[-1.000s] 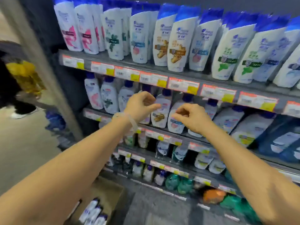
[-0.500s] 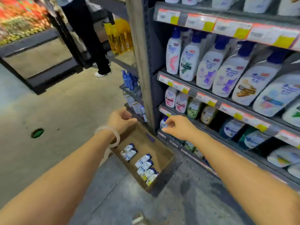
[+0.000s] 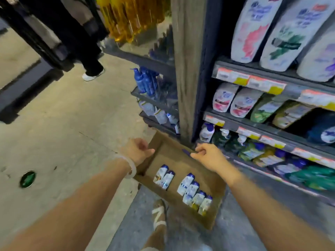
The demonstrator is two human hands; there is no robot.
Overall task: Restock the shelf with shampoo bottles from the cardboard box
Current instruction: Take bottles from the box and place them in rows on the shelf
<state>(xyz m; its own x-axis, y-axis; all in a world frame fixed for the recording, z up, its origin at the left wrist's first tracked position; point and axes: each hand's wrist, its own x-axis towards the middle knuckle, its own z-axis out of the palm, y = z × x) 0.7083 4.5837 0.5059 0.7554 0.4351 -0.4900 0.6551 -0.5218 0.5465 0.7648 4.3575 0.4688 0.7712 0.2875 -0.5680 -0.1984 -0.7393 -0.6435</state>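
Note:
An open cardboard box [image 3: 213, 178] sits on the floor at the foot of the shelf unit [image 3: 253, 124]. Several small white shampoo bottles with blue caps [image 3: 190, 189] lie in it, two at the left [image 3: 164, 176] and a row at the right. My left hand [image 3: 137, 150] hovers over the box's left edge, fingers loosely curled, holding nothing. My right hand [image 3: 208, 154] hangs above the box's far side near the bottom shelf, fingers also loosely curled and empty. The shelves carry white, green and blue bottles.
A wooden post [image 3: 184, 69] stands at the shelf's left end, with blue bottles [image 3: 145, 80] on side racks behind it. Another person's legs and white shoe [image 3: 92, 75] stand in the aisle. My own shoe [image 3: 159, 212] is beside the box. A green floor marker [image 3: 27, 178] lies left.
My view has swung down from the upper shelves to the box on the floor. Both hands have dropped from shelf height to just above the box.

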